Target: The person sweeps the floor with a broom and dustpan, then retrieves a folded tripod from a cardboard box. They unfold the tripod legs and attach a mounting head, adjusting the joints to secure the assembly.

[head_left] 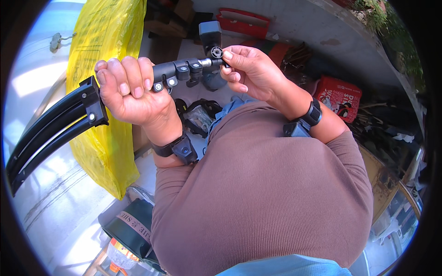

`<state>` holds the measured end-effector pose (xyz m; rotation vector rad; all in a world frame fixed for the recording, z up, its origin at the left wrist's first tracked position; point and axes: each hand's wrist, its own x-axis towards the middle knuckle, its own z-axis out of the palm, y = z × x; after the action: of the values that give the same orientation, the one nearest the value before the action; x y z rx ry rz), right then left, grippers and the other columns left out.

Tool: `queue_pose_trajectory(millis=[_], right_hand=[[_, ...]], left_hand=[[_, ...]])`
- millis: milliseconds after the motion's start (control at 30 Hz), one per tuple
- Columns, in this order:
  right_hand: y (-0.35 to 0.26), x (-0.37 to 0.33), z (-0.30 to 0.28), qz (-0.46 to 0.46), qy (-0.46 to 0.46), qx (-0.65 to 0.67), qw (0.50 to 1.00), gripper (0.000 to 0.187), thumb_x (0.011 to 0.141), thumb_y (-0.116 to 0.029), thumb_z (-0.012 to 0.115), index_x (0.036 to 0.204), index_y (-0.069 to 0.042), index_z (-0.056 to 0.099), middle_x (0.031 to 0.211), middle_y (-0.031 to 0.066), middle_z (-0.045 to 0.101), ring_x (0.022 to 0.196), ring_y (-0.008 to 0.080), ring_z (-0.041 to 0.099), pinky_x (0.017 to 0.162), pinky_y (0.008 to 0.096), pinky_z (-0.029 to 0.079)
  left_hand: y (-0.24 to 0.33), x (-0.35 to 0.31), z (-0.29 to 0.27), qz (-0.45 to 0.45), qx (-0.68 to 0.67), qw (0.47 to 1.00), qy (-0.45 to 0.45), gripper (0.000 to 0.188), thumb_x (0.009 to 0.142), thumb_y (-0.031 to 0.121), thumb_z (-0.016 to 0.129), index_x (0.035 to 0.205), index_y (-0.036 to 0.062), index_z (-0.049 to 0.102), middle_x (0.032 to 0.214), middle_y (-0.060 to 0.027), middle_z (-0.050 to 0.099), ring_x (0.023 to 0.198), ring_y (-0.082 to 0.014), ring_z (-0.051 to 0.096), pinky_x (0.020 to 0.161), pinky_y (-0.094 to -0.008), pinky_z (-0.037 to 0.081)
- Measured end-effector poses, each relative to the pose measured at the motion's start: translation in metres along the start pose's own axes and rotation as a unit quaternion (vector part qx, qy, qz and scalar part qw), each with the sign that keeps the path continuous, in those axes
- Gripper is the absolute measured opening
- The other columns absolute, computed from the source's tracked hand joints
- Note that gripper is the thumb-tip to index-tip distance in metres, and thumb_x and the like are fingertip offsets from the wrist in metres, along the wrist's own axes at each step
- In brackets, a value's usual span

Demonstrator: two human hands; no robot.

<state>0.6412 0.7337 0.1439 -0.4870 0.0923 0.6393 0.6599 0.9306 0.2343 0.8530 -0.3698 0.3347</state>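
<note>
A black tripod with folded legs is held up sideways in front of my chest. My left hand is wrapped round its body. The legs run off to the left and bend down toward the rim of the view. On the right end sits a grey-black block-shaped head, above a round black knob. My right hand pinches at this knob with thumb and forefinger, its other fingers curled below. The fingertips partly hide what they grip. Each wrist wears a black strapped device.
A yellow plastic bag hangs behind the tripod at left. Lower left stands a dark green container with a pale band. A red printed bag and a red box lie along the grey wall. Dark bags lie below my hands.
</note>
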Motion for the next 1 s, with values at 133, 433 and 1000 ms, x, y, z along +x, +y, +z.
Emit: queue_pose_trajectory(millis=[133, 433, 1000], right_hand=[[-0.002, 0.0, 0.0, 0.036, 0.011, 0.036, 0.999, 0.012, 0.096, -0.012, 0.06, 0.095, 0.0, 0.06, 0.076, 0.0094, 0.062, 0.058, 0.0091, 0.053, 0.043, 0.0209, 0.04], [-0.001, -0.005, -0.001, 0.003, 0.022, -0.012, 1.0, 0.011, 0.096, -0.011, 0.061, 0.096, -0.001, 0.059, 0.075, 0.0086, 0.062, 0.057, 0.0084, 0.053, 0.043, 0.0198, 0.039], [0.008, -0.005, -0.002, -0.103, -0.038, -0.104, 0.988, 0.023, 0.093, -0.008, 0.062, 0.114, 0.002, 0.058, 0.086, 0.0094, 0.064, 0.069, 0.0142, 0.066, 0.064, 0.0298, 0.06]], left_hand=[[0.002, -0.001, 0.001, 0.007, 0.007, 1.0, -0.012, 0.014, 0.097, 0.016, 0.056, 0.085, 0.0111, 0.05, 0.054, 0.0071, 0.037, 0.041, -0.002, 0.032, 0.041, -0.0192, 0.031], [0.002, -0.006, 0.0, -0.011, -0.002, 1.0, -0.016, 0.012, 0.097, 0.016, 0.056, 0.087, 0.0113, 0.05, 0.055, 0.0072, 0.037, 0.041, -0.0022, 0.032, 0.041, -0.0197, 0.032], [0.004, -0.005, -0.004, -0.02, -0.053, 0.998, -0.037, 0.009, 0.097, 0.016, 0.055, 0.092, 0.0083, 0.056, 0.055, 0.0066, 0.039, 0.041, -0.0025, 0.034, 0.042, -0.0193, 0.033]])
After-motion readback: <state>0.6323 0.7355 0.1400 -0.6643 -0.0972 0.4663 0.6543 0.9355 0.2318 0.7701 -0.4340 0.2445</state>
